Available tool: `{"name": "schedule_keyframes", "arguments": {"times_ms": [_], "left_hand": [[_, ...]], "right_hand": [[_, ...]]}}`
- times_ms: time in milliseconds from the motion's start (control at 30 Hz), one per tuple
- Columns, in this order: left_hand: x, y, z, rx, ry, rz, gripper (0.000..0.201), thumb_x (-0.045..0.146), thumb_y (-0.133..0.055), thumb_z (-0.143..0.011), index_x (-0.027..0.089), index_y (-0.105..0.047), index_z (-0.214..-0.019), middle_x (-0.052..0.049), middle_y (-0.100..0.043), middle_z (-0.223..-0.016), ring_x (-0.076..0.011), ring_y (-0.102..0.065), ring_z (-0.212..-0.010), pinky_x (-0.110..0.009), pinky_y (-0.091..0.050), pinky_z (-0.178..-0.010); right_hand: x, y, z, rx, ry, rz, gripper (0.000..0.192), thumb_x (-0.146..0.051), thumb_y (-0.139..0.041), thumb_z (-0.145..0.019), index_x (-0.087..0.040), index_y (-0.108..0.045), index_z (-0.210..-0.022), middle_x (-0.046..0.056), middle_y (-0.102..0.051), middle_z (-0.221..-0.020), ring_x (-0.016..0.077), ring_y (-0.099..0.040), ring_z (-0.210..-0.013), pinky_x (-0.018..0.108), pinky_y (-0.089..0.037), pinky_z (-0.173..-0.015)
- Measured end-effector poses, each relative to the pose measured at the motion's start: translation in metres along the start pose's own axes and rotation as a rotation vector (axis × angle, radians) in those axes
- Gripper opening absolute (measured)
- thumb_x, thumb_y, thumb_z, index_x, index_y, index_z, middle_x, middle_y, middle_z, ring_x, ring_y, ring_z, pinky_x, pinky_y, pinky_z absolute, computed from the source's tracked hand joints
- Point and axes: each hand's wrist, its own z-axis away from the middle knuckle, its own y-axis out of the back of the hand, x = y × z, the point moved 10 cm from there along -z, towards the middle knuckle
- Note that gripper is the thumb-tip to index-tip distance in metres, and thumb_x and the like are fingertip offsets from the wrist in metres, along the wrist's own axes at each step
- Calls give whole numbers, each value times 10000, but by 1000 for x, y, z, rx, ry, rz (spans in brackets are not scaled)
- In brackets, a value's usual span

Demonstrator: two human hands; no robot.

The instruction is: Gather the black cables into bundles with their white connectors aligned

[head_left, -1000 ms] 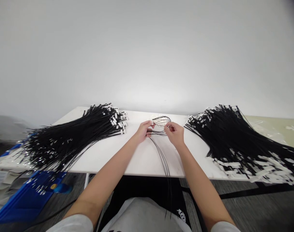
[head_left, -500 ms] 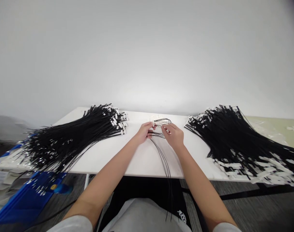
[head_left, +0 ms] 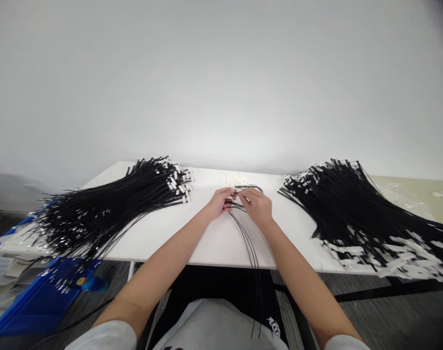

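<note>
Both of my hands meet over the middle of the white table [head_left: 221, 243]. My left hand [head_left: 219, 203] is closed around a few thin black wires [head_left: 247, 237], pinching a small white connector [head_left: 233, 188] at its fingertips. The wires loop out to the right and their loose ends hang down past the table's front edge. My right hand [head_left: 258, 204] is closed too, its thumb and forefinger pinching a wire close to the connector; the exact tip is hidden by the fingers. Behind my hands lies a small heap of white connectors [head_left: 243, 179].
On the left lies a large bundle of black wires [head_left: 108, 204] with white ends, overhanging the table. Another big bundle [head_left: 360, 204] with white connectors spreads over the right side. A blue bin [head_left: 39, 306] stands below at left. A wall [head_left: 221, 87] rises behind.
My right hand has moved a little to the left, bringing its fingertips up to my left fingers and the connector. Both hands sit slightly lower.
</note>
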Motion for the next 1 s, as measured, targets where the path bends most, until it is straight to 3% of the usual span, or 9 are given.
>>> {"name": "schedule_keyframes", "arguments": {"times_ms": [167,233,333,467,700,800,867,1000], "left_hand": [[8,4,-4,44,-44,75,265,378,-627,-684,134,-574,-773,20,-465,-667,-3,-267,-354,-174,-217,-322],[12,10,-6,88,-64,124,254,360,-620,-691,128,-574,-784,26,-454,-649,-3,-260,-352,-175,-247,-326],[16,22,-6,158,-82,193,261,361,-617,-696,125,-570,-797,31,-446,-624,-9,-274,-363,-173,-308,-351],[20,32,-4,222,-92,205,284,381,-609,-707,136,-580,-846,37,-458,-624,-13,-295,-379,-181,-407,-426],[16,32,-5,256,-84,186,272,376,-618,-704,137,-575,-827,25,-477,-629,-38,-424,-444,-241,-506,-594],[15,32,-6,249,-90,188,283,378,-622,-700,130,-574,-827,21,-476,-631,-50,-465,-478,-245,-505,-600],[16,30,-7,225,-108,178,281,380,-624,-697,128,-568,-808,25,-469,-622,-37,-426,-438,-210,-467,-506],[19,25,-8,168,-152,123,265,370,-628,-689,122,-557,-752,33,-454,-602,-6,-285,-354,-167,-264,-338]], "right_hand": [[-10,22,-4,162,71,31,168,-290,-494,-837,-214,-635,-888,66,-620,-910,180,-526,-885,313,-386,-804],[-17,26,-3,186,104,30,152,-285,-508,-827,-214,-634,-877,79,-611,-921,189,-519,-895,338,-380,-827],[-27,7,0,10,146,-29,157,-308,-498,-832,-220,-624,-866,49,-617,-818,144,-538,-772,267,-401,-702],[-26,-25,8,-228,61,-57,213,-364,-458,-848,-234,-625,-823,0,-624,-764,83,-517,-587,211,-315,-507],[-26,-29,10,-210,91,9,219,-368,-458,-851,-238,-624,-793,-9,-630,-724,90,-538,-619,211,-255,-495],[-29,-29,10,-204,133,45,227,-349,-441,-862,-235,-620,-782,-7,-632,-730,92,-542,-627,218,-242,-493],[-31,-29,10,-199,140,55,225,-321,-423,-870,-234,-620,-807,-4,-631,-733,91,-540,-626,220,-248,-500],[-25,-30,9,-225,27,-9,216,-329,-419,-868,-224,-608,-862,10,-631,-774,95,-536,-618,220,-264,-497]]}}
